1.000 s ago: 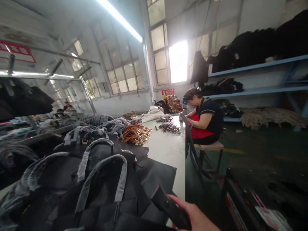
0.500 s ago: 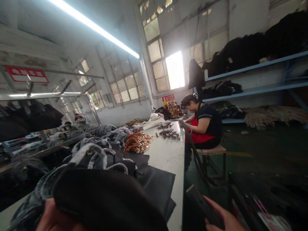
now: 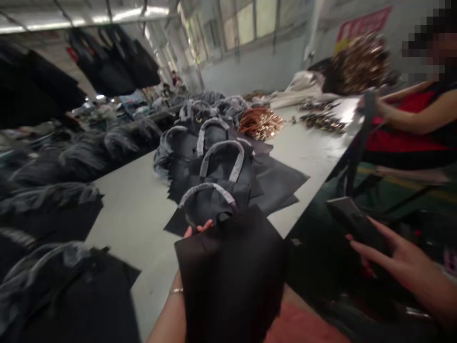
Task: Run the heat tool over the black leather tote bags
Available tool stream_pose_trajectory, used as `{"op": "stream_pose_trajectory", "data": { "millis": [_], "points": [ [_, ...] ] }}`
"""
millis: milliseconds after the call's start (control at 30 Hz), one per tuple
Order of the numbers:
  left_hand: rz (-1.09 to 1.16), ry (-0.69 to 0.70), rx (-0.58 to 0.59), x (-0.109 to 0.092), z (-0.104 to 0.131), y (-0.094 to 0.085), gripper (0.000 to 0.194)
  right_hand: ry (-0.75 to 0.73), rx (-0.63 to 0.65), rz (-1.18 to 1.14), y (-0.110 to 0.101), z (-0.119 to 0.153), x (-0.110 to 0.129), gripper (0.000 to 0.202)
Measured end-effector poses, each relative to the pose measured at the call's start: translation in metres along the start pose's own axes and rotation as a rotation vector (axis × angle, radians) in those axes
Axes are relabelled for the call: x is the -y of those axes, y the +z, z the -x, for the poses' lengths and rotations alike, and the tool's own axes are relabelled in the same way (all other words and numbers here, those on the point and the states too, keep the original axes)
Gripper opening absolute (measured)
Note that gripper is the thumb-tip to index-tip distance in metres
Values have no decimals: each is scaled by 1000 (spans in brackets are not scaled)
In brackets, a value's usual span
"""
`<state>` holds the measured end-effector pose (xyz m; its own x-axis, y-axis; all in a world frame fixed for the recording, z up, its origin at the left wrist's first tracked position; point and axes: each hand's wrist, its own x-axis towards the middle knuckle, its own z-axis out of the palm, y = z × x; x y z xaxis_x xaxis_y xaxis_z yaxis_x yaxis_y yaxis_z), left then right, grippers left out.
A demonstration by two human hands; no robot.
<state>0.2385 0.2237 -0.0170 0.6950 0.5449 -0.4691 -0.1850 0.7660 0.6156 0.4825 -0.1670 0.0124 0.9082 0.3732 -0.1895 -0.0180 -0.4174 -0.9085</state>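
Observation:
My left hand (image 3: pixel 197 228) is closed on the upper edge of a black bag panel (image 3: pixel 233 276), which hangs over my forearm and hides most of the palm. Off the table's right edge, my right hand (image 3: pixel 385 247) grips a flat dark device (image 3: pixel 352 216), its fingers wrapped along the sides. Just beyond my left hand lie black bags (image 3: pixel 214 202) with grey wrapped handles (image 3: pixel 223 147), overlapping on the pale table (image 3: pixel 150 233).
Orange-brown straps with gold clasps (image 3: pixel 260 123) and dark metal-ended straps (image 3: pixel 323 116) lie farther back. A seated person in red (image 3: pixel 400 119) works at the right. More black bags (image 3: pixel 82 295) line the left; others hang above (image 3: pixel 110 62).
The view has swung down and left. The black panel now stands more upright, with my left fingers showing at its top edge. My right hand still holds the dark device, now seen more fully.

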Motion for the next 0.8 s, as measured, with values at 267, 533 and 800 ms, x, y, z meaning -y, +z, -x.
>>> {"op": "stream_pose_trajectory", "data": {
  "millis": [267, 533, 800],
  "points": [
    [-1039, 555, -599, -57, 32, -27, 23, 35, 441, 165, 43, 2, 29, 95],
    [-1754, 734, -56, 71, 63, 12, 29, -104, 900, 440, 136, 3, 75, 72],
    [-1908, 778, -56, 104, 63, 6, 36, -64, 935, 559, 179, -4, 93, 66]
  ]
}}
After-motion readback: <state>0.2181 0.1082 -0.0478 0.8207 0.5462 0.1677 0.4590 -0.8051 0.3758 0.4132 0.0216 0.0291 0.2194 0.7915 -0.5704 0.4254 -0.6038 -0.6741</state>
